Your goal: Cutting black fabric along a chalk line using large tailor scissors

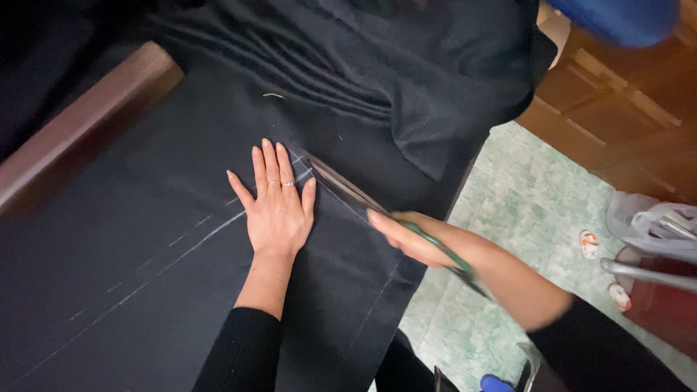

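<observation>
Your left hand [278, 207] lies flat and spread, palm down, on the wide sheet of black woven cloth [145, 239] that covers the bench, fingers pointing away from you and pressing the cloth just beside a white chalk line [210, 231]. That line runs on a long slant from the near left corner up toward your fingertips, with a fainter dashed line alongside it. Your right hand [406, 236] is closed around the green handles of a pair of long steel scissors [341, 187], whose blades point up and to the left, their tips right next to your left forefinger. So the scissors' long axis crosses the chalk line near your left hand, and the right hand does the cutting side of things. The right hand is blurred, so you cannot tell how far the blades stand apart, or whether cloth lies between them. Bunched black cloth [406, 80] is heaped at the far end, and the bench's wooden edge [87, 116] shows at left.
</observation>
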